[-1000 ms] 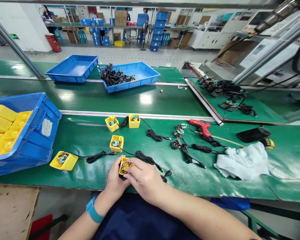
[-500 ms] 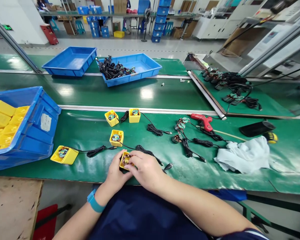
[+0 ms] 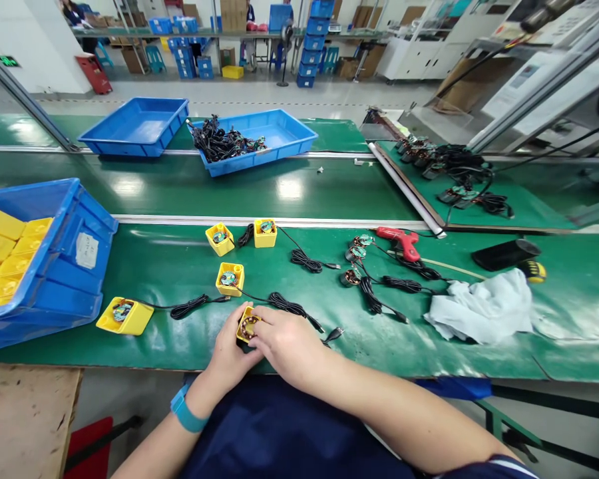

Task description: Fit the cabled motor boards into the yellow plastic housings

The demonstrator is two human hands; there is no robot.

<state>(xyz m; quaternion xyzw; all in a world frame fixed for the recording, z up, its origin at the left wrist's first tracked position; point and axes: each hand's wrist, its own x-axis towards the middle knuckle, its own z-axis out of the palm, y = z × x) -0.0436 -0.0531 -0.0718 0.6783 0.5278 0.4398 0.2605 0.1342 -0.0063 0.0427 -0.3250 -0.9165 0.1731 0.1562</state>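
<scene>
Left hand is gripping a small yellow box from the side near the front edge of the green worktop, and right hand is clasping it from above, fingertips pressing on a copper coil sitting inside. Three more yellow boxes holding coils are sitting around 12 o'clock from the hands, and another is resting at 9 o'clock, their black cables trailing across the worktop. Nearby, a red glue gun is lying at 2 o'clock, a crumpled white cloth at 3 o'clock, and a blue crate of yellow boxes at 9 o'clock.
</scene>
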